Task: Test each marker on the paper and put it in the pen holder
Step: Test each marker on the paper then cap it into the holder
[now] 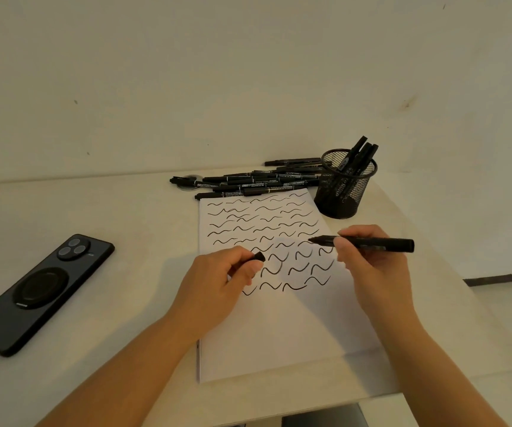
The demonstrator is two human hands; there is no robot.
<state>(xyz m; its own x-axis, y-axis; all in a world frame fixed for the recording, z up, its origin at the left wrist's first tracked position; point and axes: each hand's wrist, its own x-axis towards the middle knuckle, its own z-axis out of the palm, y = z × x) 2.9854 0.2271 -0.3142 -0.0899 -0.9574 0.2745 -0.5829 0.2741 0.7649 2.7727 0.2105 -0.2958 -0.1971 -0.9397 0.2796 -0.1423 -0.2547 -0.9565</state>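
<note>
Most of the cap (pixel 259 257) is hidden inside the left hand (pixel 217 280), and that hand covers part of the bottom row of squiggles on the paper (pixel 279 334). The print on the loose markers (pixel 248 183) near the table's far edge is too small to read. The lower ends of the markers in the pen holder (pixel 342 189) are obscured behind its mesh.

The head view was dim and warm, with a yellowish cast over the wall (pixel 248 72) and table (pixel 109 211). Light seemed to fall from above and behind, slightly right, since soft shadows spread left of the 2 forearms and beside the pen holder (pixel 344 186). The paper (pixel 279 334) was the brightest area, without glare. Wide-angle distortion bent the table edges (most plainly at the left and lower right corners). Print on the loose markers (pixel 248 181) was too soft to read.
</note>
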